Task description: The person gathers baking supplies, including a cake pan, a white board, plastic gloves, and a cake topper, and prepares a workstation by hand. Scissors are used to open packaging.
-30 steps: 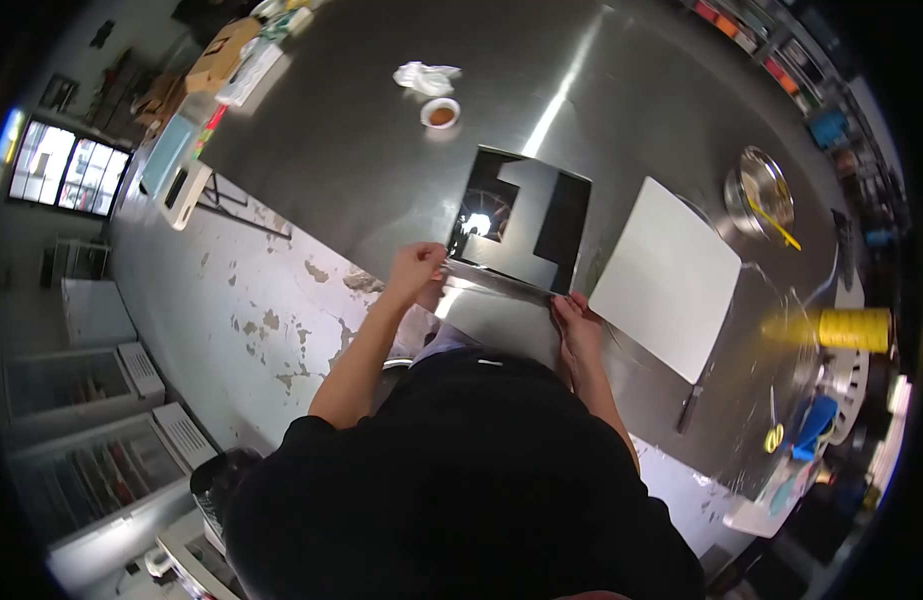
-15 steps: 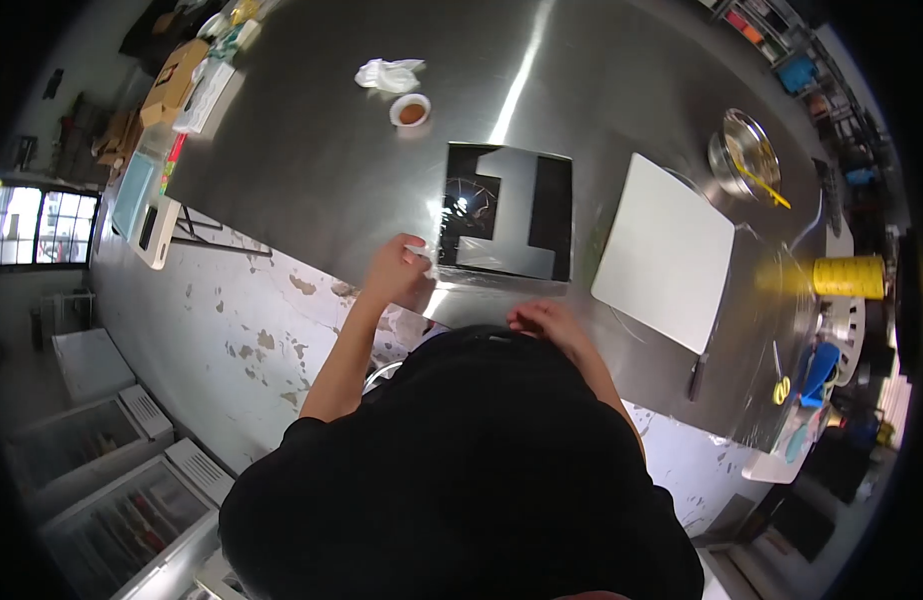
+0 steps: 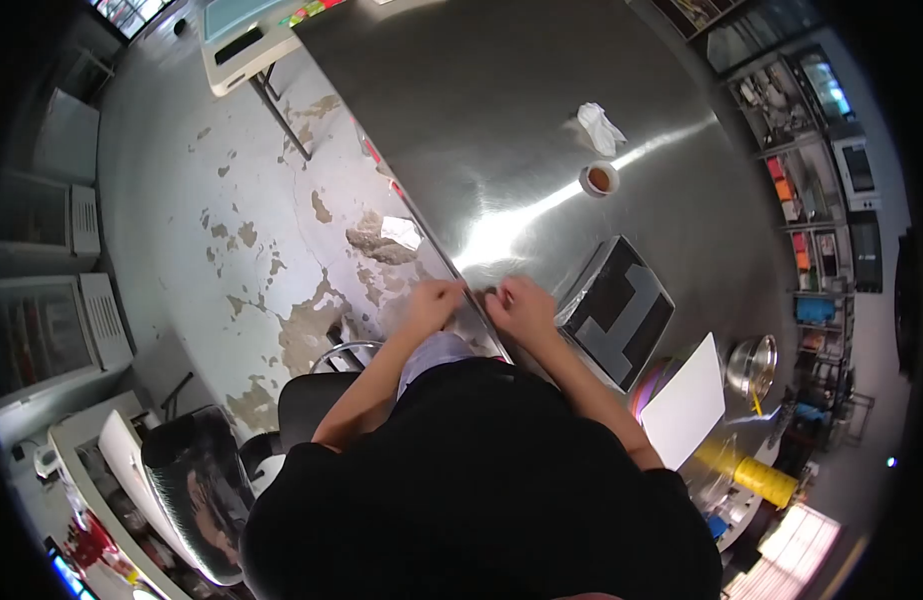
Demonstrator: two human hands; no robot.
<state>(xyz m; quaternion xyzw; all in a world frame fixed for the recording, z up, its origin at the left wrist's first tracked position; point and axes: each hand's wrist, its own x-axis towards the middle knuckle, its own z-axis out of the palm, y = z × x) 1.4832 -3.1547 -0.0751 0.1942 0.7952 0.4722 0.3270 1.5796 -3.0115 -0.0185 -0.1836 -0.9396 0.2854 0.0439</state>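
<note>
My left hand (image 3: 437, 302) is closed at the near left edge of the steel table (image 3: 452, 110). Close beside it, over the tabletop, my right hand (image 3: 523, 308) has its fingers curled together. Whatever either hand may hold is too small or hidden to make out. To the right of my right hand lies a black panel with a grey numeral 1 (image 3: 619, 315), under shiny clear film. A small white cup (image 3: 599, 180) with brown contents stands farther back, near a crumpled white tissue (image 3: 602, 128).
A white board (image 3: 687, 405) and a steel bowl (image 3: 752, 368) are on the right side of the table. A yellow roll (image 3: 765, 482) lies beyond the board. On the left are a black chair (image 3: 322, 408) and a small white side table (image 3: 227, 70).
My view has turned left, so the panel, cup and board appear farther right. My hands have come close together at the table edge; before, they were apart near the panel.
</note>
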